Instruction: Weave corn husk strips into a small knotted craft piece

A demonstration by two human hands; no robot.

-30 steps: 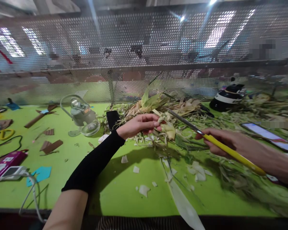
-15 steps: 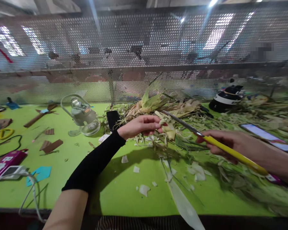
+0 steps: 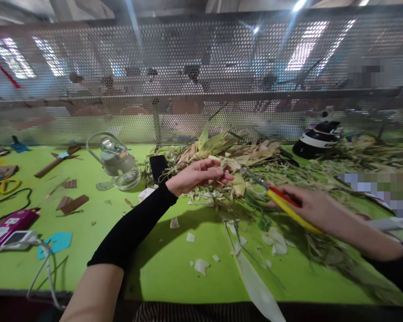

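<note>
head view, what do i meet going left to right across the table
Magenta device, blue piece, lidded bottle, black slab, left grip, red-and-yellow-handled tool.

The green table (image 3: 164, 268) supports a loose heap of husks (image 3: 262, 154) across its rear centre and right side. A clear bottle (image 3: 116, 163) with a loop handle stands left of the heap, beside a black phone (image 3: 158, 166). White scraps (image 3: 201, 267) lie near the front; brown pieces (image 3: 73, 205), blue paper (image 3: 58, 243) and a purple device (image 3: 11, 226) occupy the left.
</note>
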